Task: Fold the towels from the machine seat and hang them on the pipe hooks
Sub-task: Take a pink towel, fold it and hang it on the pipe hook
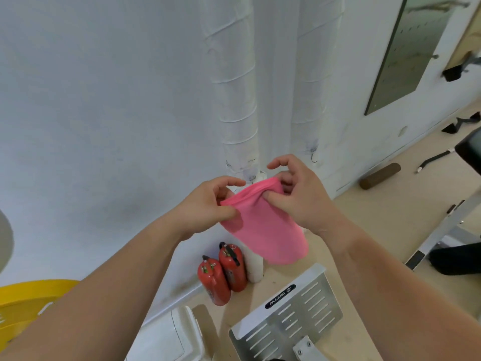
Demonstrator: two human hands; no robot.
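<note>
A folded pink towel (pixel 268 230) hangs in the air in front of two white wrapped pipes. My left hand (pixel 208 204) pinches its upper left edge between thumb and fingers. My right hand (pixel 299 194) pinches the upper right edge with thumb and middle fingers, its index finger raised. The left pipe (pixel 234 100) stands just behind the towel's top edge; any hook on it is hidden by the towel and hands. A small metal hook (pixel 314 156) shows on the right pipe (pixel 312 87), bare, just right of my right hand.
Two red fire extinguishers (pixel 223 274) stand on the floor by the wall below the towel. A perforated metal machine plate (pixel 291 316) is at bottom centre, a yellow bin (pixel 26 300) at bottom left, a white box (pixel 169 337) beside it, and gym bars and a brown roller (pixel 380 175) on the floor at right.
</note>
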